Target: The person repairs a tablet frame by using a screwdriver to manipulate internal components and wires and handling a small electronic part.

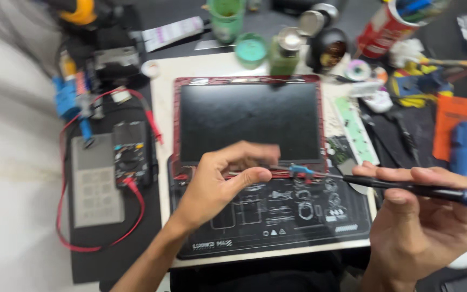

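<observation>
black panel point(249, 121) in red frame lies flat on worktop mat point(277, 221); left hand point(220, 181) grip pinched at its lower edge; right hand point(422, 216) grip clamped on slim screwdriver point(406, 189).

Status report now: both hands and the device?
Left hand pinching at tablet lower edge. Right hand holds black tool, tip there. Multimeter aside.

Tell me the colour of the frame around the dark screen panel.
Red frame, with dark patterning, around the black screen panel; the head view shows it.
</observation>
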